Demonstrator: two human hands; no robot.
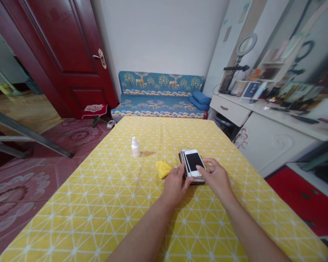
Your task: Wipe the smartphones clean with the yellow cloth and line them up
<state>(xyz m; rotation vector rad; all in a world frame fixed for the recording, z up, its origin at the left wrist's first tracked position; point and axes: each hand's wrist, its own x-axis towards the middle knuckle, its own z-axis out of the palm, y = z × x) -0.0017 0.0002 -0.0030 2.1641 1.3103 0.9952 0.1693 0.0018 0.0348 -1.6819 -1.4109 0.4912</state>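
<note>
Right of frame centre, white phone [192,159] lies atop a stack [198,180]. Right hand [215,176] pinches it, thumb on top, fingers at right edge; left hand [176,185] touches stack's lower-left corner, grip hard to judge. Cloth [163,169], bottle [136,148] farther left.

Soft light from L, bottle [136,148] shadow falling R; pic edges stretched, far R v. blurry.

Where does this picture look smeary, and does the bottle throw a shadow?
Head view: the dresser smears toward the right edge; the bottle throws a soft shadow rightward on the tablecloth; left hand, right hand and top phone look clearer.
</note>
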